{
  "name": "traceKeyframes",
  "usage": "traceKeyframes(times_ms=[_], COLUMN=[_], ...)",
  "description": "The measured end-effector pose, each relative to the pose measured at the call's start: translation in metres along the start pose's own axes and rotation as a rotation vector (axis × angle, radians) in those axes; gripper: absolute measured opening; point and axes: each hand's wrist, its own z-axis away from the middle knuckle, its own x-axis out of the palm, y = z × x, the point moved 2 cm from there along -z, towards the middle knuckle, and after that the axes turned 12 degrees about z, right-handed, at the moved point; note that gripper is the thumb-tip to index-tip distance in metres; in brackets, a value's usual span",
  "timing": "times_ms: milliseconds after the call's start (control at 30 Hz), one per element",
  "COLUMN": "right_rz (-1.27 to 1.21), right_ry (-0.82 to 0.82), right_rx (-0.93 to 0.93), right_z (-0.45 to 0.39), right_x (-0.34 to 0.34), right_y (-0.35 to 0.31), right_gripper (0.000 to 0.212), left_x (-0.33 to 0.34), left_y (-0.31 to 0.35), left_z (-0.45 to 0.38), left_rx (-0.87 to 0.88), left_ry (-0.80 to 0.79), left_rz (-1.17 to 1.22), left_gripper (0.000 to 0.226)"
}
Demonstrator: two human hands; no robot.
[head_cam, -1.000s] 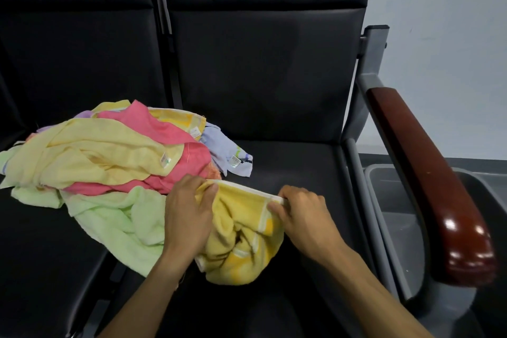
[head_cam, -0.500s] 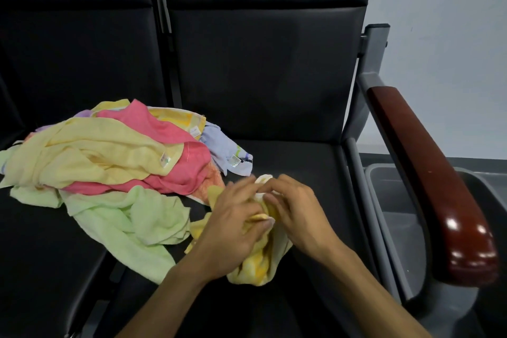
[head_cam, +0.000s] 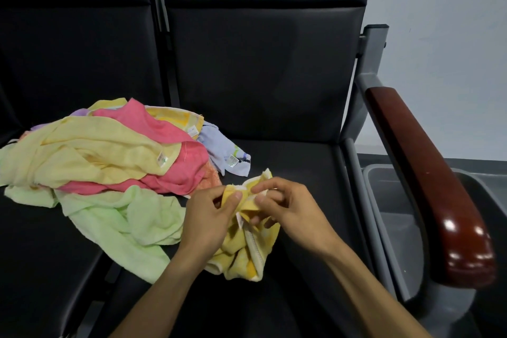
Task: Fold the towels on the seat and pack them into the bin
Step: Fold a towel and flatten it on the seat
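Observation:
A yellow patterned towel [head_cam: 244,252] hangs bunched over the front of the black seat [head_cam: 296,162]. My left hand [head_cam: 211,214] pinches its top edge with thumb and fingers. My right hand [head_cam: 285,208] pinches the same edge just to the right, the two hands nearly touching. A pile of towels lies to the left: pale yellow [head_cam: 90,153], pink [head_cam: 170,173], light green [head_cam: 123,222] and a lilac one [head_cam: 227,156]. The grey bin [head_cam: 395,200] stands on the floor to the right, beyond the armrest.
A dark red armrest [head_cam: 428,178] on a grey metal frame [head_cam: 367,85] runs between the seat and the bin. A second black seat [head_cam: 41,255] adjoins on the left, under part of the pile. A pale wall is behind.
My hands, first spread apart along the yellow towel's edge, have come together at its middle, and the towel has bunched up and hangs lower between them.

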Motion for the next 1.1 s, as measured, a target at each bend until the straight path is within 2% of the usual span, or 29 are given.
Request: traceKeyframes(times_ms=[67,133,267,333,433,533,700,900,1033,1100], right_rz=[0.036,0.156,0.453,0.635,0.798,0.767,0.542,0.495,0.427,0.478], right_ry=[-0.037,0.021,0.208,0.27,0.33,0.273,0.216,0.245,0.241,0.186], right_rx=[-0.017,-0.028,-0.059,-0.097,-0.264,-0.328,-0.161,-0.102,-0.11,-0.142], right_z=[-0.001,-0.002,-0.002,-0.001,-0.001,-0.002,-0.002,-0.004,-0.003,-0.003], right_x=[0.001,0.0,-0.002,-0.002,0.001,0.007,0.013,0.014,0.011,0.006], right_y=[0.001,0.003,0.007,0.007,0.001,-0.002,0.001,0.004,0.0,0.0], right_gripper=[0.022,0.031,0.012,0.011,0.014,0.019,0.019,0.024,0.022,0.017], left_x=[-0.003,-0.005,-0.002,0.001,0.002,0.003,0.007,0.012,0.013,0.008], left_y=[0.001,0.002,0.003,0.004,0.005,0.005,0.008,0.009,0.012,0.009], left_z=[0.0,-0.001,0.0,0.002,0.003,0.003,0.008,0.01,0.013,0.009], left_rx=[-0.011,-0.038,0.003,0.036,0.046,0.029,0.037,0.106,0.109,0.093], left_ry=[0.062,0.106,0.051,0.03,0.042,0.048,-0.026,-0.104,-0.133,-0.083], left_rz=[0.051,0.1,0.045,0.002,-0.02,0.009,0.066,0.067,0.089,0.053], left_gripper=[0.008,0.007,0.015,0.021,0.02,0.015,0.011,0.021,0.007,0.008])
